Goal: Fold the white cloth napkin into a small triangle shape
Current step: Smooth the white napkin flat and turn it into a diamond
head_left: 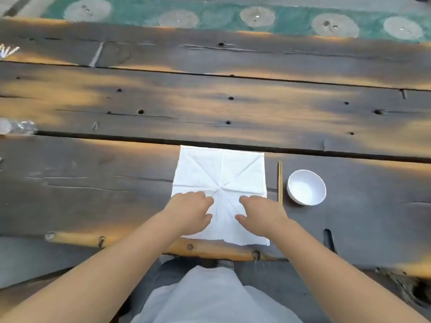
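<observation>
The white cloth napkin (pixel 220 173) lies spread flat and square on the dark wooden table (pixel 93 194), close to its near edge. Creases run across it and meet at its middle. My left hand (pixel 190 212) rests palm down on the napkin's lower left part, fingers slightly apart. My right hand (pixel 260 213) rests palm down on the lower right part, fingers also apart. Neither hand pinches the cloth. The hands hide parts of the napkin's near half.
A pair of wooden chopsticks (pixel 280 182) lies just right of the napkin, and a small white bowl (pixel 306 186) stands beyond them. A clear plastic bottle (pixel 16 127) lies at the far left. Gaps run between the table's planks. My lap shows below the edge.
</observation>
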